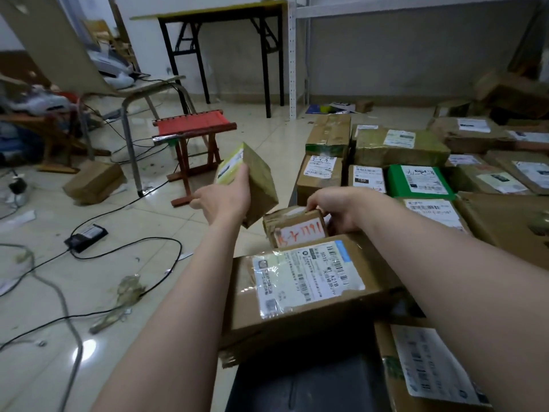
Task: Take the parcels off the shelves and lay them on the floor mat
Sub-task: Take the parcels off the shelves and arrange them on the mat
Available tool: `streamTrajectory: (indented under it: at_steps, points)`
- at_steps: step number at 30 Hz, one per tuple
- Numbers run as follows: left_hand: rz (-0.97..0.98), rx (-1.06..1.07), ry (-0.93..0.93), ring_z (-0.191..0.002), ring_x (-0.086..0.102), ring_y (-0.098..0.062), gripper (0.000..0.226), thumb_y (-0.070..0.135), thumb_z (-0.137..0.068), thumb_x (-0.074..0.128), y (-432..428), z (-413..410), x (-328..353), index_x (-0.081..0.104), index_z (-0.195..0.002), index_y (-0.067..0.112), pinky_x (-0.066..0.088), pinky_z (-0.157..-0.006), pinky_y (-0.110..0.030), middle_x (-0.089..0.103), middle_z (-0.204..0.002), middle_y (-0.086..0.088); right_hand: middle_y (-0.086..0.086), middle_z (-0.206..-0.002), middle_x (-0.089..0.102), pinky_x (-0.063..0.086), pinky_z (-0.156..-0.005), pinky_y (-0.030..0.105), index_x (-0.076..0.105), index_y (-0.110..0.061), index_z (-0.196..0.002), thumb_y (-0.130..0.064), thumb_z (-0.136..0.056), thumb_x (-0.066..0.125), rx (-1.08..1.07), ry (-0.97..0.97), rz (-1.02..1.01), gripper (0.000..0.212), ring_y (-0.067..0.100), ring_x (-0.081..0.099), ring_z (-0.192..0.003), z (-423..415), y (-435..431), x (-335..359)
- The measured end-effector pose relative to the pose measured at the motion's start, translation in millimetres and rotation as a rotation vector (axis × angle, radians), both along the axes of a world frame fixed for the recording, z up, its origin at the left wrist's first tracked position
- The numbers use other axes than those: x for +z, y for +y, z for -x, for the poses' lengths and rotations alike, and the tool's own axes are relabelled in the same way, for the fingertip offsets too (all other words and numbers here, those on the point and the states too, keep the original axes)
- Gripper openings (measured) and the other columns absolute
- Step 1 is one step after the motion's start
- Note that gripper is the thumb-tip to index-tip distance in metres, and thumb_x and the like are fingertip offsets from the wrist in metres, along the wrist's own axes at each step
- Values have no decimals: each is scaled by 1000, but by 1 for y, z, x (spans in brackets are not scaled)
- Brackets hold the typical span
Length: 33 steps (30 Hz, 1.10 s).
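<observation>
Hands both grip: left hand point(223, 200) lifts a small box point(252, 181), right hand point(332, 208) clasps a scribbled parcel point(297, 228)

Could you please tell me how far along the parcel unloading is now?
Done: many parcels, such as the green parcel, lie in rows on the floor. In hand: the left hand holds a small box in the air, and the right hand grips the red-marked box low among the rows. Left: the small box is not yet laid down; the shelf rack shows too little to tell what remains.
</observation>
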<state>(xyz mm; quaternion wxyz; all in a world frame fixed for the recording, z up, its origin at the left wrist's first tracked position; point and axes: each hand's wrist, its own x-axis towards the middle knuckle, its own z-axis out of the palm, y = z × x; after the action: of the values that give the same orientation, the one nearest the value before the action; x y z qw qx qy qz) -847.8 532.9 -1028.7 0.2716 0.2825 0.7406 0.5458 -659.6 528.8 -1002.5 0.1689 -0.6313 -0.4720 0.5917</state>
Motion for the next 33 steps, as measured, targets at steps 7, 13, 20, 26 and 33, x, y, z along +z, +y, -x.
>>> streamTrajectory:
  at_steps: [7,13,20,26,33]
  points:
    - [18,-39,31,-109,53,-37,110,68,-73,67,0,-12,-7,25,-142,-6,57,-83,-50,30,-133,-15,24,-136,52,45,-105,53,46,2,-135,-3,-99,40,49,-223,-116,36,40,56,-120,22,8,-13]
    - [81,-89,64,-121,49,-39,111,67,-73,69,1,-17,-13,22,-143,-4,52,-93,-47,30,-138,-16,12,-95,60,49,-95,39,54,3,-131,-12,-101,50,346,-518,-135,33,28,62,-88,27,-4,-12]
    - [229,-172,81,-122,44,-33,111,71,-70,67,-1,-19,-18,25,-141,-4,44,-86,-41,33,-135,-16,15,-122,62,48,-100,38,52,-1,-131,-18,-99,58,456,-672,-158,36,25,61,-105,28,-5,-19]
    - [202,-302,197,-122,42,-30,108,70,-68,64,-6,-24,-21,29,-141,-1,47,-99,-43,32,-120,-11,2,-92,59,44,-66,31,60,-13,-128,-29,-99,55,576,-852,-132,32,16,56,-81,27,-10,-18]
    - [227,-353,164,-111,41,-25,113,77,-65,64,-11,-29,-19,32,-144,2,39,-80,-34,38,-133,-13,16,-128,56,47,-85,34,44,-4,-140,-25,-105,43,385,-754,-167,41,26,56,-112,14,-9,-22]
